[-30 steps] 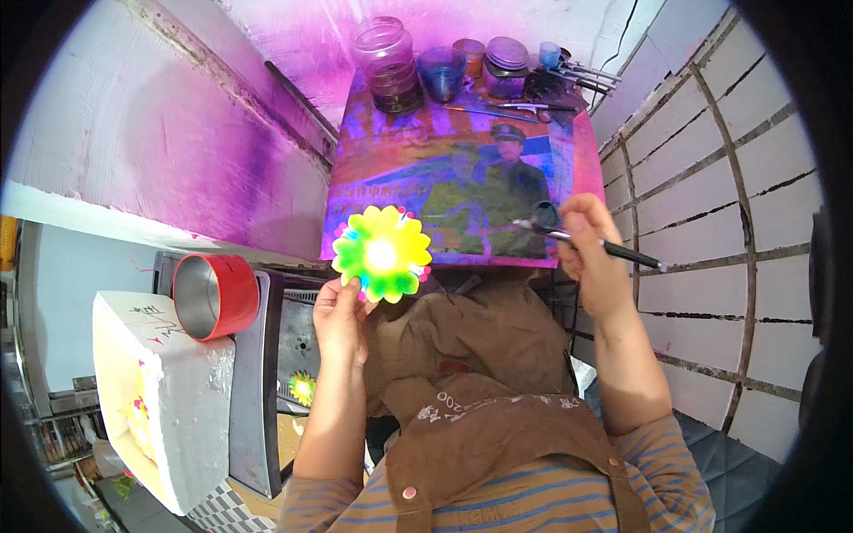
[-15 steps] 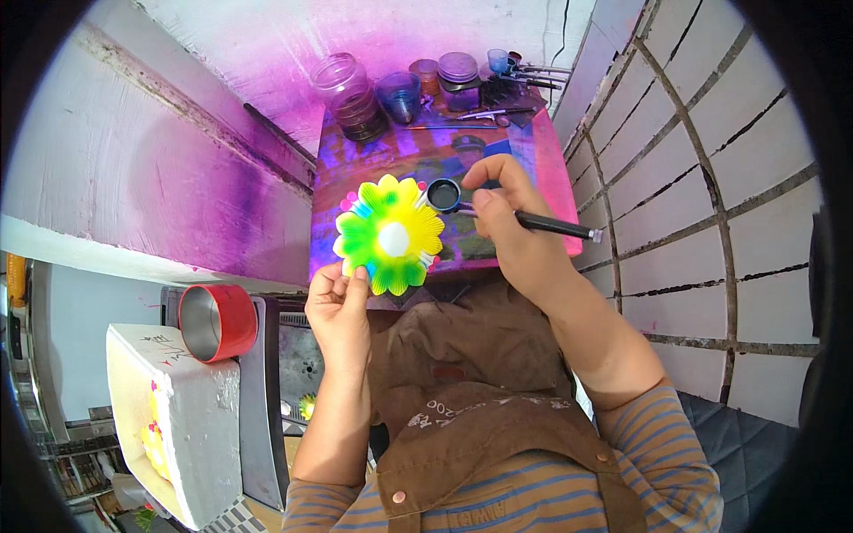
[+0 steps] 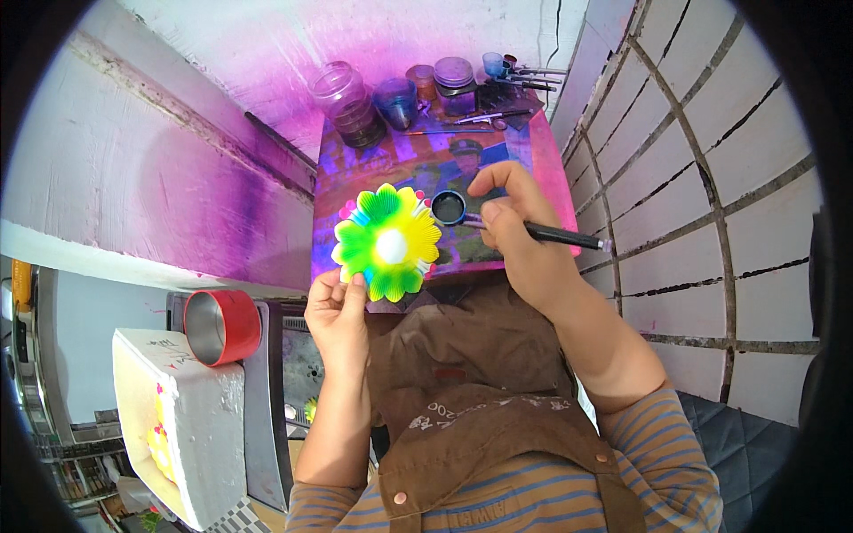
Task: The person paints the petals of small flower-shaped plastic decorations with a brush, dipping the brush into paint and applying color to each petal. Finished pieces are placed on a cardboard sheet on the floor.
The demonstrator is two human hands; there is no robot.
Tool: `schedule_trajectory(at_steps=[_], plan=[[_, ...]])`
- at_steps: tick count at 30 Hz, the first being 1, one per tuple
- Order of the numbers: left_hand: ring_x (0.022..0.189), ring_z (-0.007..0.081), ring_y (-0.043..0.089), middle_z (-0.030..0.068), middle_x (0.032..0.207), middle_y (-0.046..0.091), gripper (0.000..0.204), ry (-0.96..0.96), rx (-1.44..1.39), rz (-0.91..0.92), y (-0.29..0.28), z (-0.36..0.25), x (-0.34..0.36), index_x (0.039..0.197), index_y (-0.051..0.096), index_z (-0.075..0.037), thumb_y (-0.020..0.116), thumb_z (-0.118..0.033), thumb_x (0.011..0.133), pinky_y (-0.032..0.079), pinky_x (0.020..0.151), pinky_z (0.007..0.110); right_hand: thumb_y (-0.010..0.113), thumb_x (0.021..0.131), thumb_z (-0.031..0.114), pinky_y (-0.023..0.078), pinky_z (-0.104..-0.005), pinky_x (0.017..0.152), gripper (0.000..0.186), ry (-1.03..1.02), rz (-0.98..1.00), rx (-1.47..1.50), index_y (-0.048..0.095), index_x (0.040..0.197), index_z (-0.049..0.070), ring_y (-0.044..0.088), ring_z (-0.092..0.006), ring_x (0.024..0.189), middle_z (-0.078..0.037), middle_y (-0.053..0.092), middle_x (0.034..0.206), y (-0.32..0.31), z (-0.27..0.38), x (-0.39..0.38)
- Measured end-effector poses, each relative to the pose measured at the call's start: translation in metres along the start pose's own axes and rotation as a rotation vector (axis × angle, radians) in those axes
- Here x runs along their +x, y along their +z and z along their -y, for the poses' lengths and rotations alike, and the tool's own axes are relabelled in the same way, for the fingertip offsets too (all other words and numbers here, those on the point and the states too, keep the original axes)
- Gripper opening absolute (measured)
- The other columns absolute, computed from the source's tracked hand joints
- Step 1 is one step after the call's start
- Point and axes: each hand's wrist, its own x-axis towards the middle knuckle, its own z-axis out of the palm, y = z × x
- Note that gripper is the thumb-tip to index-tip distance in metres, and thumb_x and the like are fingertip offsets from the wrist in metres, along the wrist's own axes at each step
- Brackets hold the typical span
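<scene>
My left hand (image 3: 338,309) pinches the lower rim of a flower-shaped piece (image 3: 411,249) between thumb and fingers. Scalloped petals in yellow and bright green surround its white centre, and small pink and white bits show behind its edge. Close to its right side, my right hand (image 3: 522,222) is closed around an airbrush (image 3: 565,235). The airbrush has a black handle pointing right and a round, dark-looking cup at the front, beside the petals. Its nozzle tip is hard to make out.
The paint-stained table (image 3: 351,160) holds a large jar (image 3: 358,120), a blue cup (image 3: 396,105), a lidded jar (image 3: 455,86) and several more airbrushes (image 3: 533,78) at the back. At left, a red tin (image 3: 238,327) sits on a white foam box (image 3: 209,426) with yellow pieces inside. A tiled wall (image 3: 675,195) stands right.
The flower's top petals, mostly yellow before, now show more green. The airbrush has moved slightly down and right, and the whole view has shifted a little.
</scene>
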Motion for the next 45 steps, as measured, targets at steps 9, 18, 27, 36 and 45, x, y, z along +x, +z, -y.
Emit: schedule_trajectory(at_steps=[9,18,27,36,45], plan=[[0.060,0.0045,0.049,0.0020,0.073,0.059,0.009,0.007,0.044,-0.042,-0.003,0.000,0.002,0.087,0.052,-0.002,0.057,-0.006,0.081,0.038,0.055,0.017,0.045,0.081,0.013,0.027,-0.0220,0.048,0.016,0.033,0.001,0.004,0.044,0.094,0.004,0.034,-0.0029,0.053,0.004,0.037,0.057,-0.008,-0.002,-0.004],[0.081,0.0094,0.054,0.0021,0.094,0.056,0.032,-0.151,-0.103,-0.067,-0.008,0.024,0.010,0.111,0.043,-0.010,0.051,-0.001,0.081,0.046,0.069,0.023,0.053,0.083,0.029,0.032,-0.0215,0.055,0.027,0.128,0.011,0.045,0.045,0.092,0.005,0.041,-0.0048,0.060,0.001,0.046,0.063,-0.012,-0.009,-0.002],[0.075,0.0162,0.058,0.0062,0.093,0.057,0.024,-0.631,-0.014,0.041,-0.021,0.045,0.047,0.104,0.049,-0.011,0.040,-0.029,0.089,0.048,0.066,0.029,0.055,0.081,0.026,0.038,-0.0242,0.063,0.026,0.178,-0.010,-0.130,0.047,0.092,0.004,0.048,-0.0090,0.071,-0.004,0.052,0.078,-0.025,-0.052,0.004],[0.066,0.0093,0.057,0.0028,0.078,0.061,0.014,-0.467,0.184,0.138,-0.022,0.043,0.047,0.087,0.057,-0.006,0.051,-0.018,0.086,0.048,0.059,0.022,0.054,0.081,0.023,0.039,-0.0243,0.061,0.023,0.156,-0.021,-0.157,0.047,0.091,0.003,0.049,-0.0091,0.071,-0.003,0.051,0.075,-0.016,-0.054,0.008],[0.059,0.0065,0.054,0.0012,0.072,0.059,0.007,-0.271,0.144,0.086,-0.011,0.030,0.025,0.086,0.057,-0.004,0.056,-0.010,0.082,0.045,0.055,0.019,0.052,0.082,0.019,0.036,-0.0225,0.055,0.018,0.095,-0.046,-0.081,0.047,0.090,0.003,0.045,-0.0061,0.062,-0.002,0.049,0.070,-0.011,-0.049,0.006]])
